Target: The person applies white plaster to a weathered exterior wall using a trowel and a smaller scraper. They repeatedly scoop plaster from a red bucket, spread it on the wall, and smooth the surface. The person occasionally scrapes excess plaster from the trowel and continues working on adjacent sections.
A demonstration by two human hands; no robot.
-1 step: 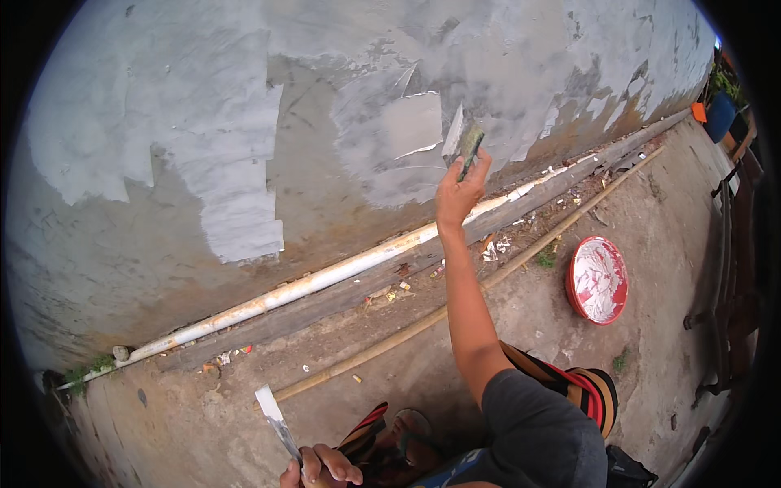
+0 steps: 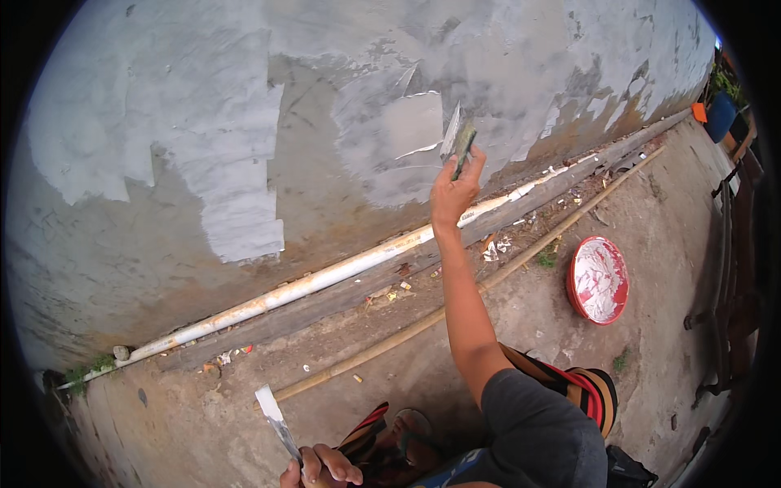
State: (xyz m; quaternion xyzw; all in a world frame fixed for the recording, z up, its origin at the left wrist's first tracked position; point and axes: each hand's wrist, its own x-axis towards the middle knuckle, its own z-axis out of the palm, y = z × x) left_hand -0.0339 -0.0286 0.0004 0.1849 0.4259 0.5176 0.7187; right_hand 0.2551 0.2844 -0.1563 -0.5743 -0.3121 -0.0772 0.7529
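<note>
My right hand (image 2: 455, 193) reaches up and grips a wide putty knife (image 2: 464, 145) with a worn, greenish handle. Its pale blade (image 2: 450, 132) is held edge-on at the grey wall (image 2: 313, 154); whether it touches is hard to tell. Just left of the blade lies a fresh, smooth putty patch (image 2: 413, 124) with raised white edges. At the lower edge my left hand (image 2: 321, 469) is closed round a narrow putty knife (image 2: 281, 427), its blade pointing up and coated white at the tip. Off to the right, a red basin (image 2: 576, 297) holds white putty smeared inside.
A white, rust-stained pipe (image 2: 317, 281) runs along the wall's foot. Nearer lies a long bamboo pole (image 2: 407, 332) on the ground, with litter between them. A dark bench-like thing (image 2: 728, 285) stands at far right. My sandalled foot (image 2: 415, 427) is below.
My right hand and its wide putty knife have moved slightly left, and the blade shows more edge-on. My left hand looks still.
</note>
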